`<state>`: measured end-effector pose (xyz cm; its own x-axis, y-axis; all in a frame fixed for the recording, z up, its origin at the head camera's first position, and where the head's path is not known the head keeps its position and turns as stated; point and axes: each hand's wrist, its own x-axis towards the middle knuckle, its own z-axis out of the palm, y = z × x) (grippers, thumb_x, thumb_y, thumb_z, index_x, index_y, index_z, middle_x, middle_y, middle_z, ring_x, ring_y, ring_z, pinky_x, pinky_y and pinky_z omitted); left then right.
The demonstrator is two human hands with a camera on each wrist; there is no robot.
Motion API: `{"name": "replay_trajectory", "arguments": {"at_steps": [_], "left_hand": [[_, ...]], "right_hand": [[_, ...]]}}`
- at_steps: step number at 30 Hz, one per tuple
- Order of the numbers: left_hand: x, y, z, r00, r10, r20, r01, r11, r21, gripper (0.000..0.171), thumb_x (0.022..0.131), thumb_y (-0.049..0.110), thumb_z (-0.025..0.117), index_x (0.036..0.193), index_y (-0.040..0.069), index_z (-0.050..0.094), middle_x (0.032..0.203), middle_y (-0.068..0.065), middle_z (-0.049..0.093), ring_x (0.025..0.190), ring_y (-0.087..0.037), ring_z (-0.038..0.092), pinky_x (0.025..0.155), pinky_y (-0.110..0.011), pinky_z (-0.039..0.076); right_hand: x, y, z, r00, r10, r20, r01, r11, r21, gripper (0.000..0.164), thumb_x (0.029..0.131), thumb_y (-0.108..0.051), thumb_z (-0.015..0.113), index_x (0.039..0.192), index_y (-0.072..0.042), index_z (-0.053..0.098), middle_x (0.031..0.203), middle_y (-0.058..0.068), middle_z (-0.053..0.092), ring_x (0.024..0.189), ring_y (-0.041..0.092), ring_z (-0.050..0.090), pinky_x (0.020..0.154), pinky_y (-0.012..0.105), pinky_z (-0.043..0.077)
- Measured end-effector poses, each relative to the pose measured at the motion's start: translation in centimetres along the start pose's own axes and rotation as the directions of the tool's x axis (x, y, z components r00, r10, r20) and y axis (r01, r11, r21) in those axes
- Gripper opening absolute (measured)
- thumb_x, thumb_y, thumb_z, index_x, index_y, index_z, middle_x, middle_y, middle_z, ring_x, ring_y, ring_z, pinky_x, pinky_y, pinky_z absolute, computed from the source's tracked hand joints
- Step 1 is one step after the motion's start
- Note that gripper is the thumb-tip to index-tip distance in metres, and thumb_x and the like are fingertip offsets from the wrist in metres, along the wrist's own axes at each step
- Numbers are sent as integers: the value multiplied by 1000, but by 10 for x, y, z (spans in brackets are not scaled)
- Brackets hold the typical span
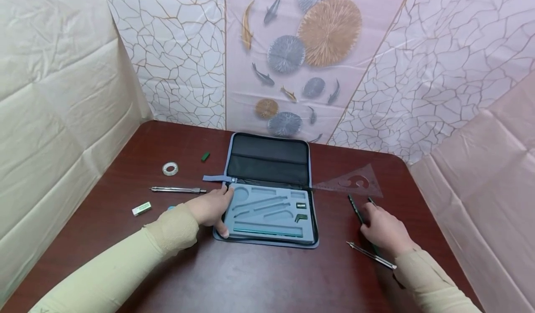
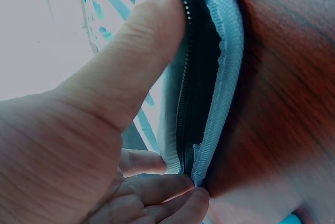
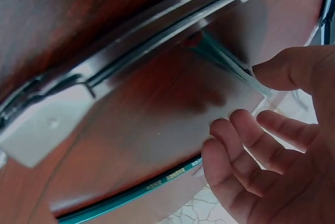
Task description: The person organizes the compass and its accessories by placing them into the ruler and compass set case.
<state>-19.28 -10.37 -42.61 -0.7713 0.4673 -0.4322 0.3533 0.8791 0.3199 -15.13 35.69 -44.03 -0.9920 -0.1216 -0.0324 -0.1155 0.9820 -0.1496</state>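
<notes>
My left hand (image 1: 211,207) holds the left side of an unzipped case (image 1: 269,162), thumb at the front corner and fingers along the edge. In the left wrist view, the thumb presses the tray's rim beside the zipper (image 2: 183,98). The grey tray (image 1: 251,218) has shaped slots holding a sharpener (image 1: 301,205), a small dark green piece (image 1: 301,218) and a long green strip (image 1: 267,232). At the right, my right hand (image 1: 385,228) hovers with parted fingers over two dark green pencils (image 1: 354,207) (image 3: 157,185). A silver compass (image 1: 369,255) lies just below that hand.
A clear set square (image 1: 353,181) lies behind the pencils. Left of the case are a tape roll (image 1: 170,168), a small green block (image 1: 205,156), a silver drawing instrument (image 1: 177,190) and a white-green eraser (image 1: 141,208). Cloth-covered walls (image 1: 54,71) enclose the table.
</notes>
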Motion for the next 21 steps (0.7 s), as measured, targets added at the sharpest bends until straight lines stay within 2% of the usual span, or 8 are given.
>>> {"name": "replay_trajectory", "arguments": {"at_steps": [7,21], "left_hand": [[0,-1,-1,1000,12,2,-12,1000,-3,118,71,42,85,152,-3,13,156,-26,12,143,-38,16,112,-47,21],[0,-2,-1,1000,8,0,-8,1000,-12,119,70,43,85,153,-2,12,156,-27,11,142,-40,17,112,-48,22]], "right_hand": [[0,1,2,998,21,64,-21,1000,-1,46,78,-13,68,119,-3,52,71,1,51,61,20,48,52,41,39],[-2,-4,3,1000,-1,17,2,999,-36,45,71,-8,68,115,-4,56,65,-1,51,57,20,48,50,42,39]]}}
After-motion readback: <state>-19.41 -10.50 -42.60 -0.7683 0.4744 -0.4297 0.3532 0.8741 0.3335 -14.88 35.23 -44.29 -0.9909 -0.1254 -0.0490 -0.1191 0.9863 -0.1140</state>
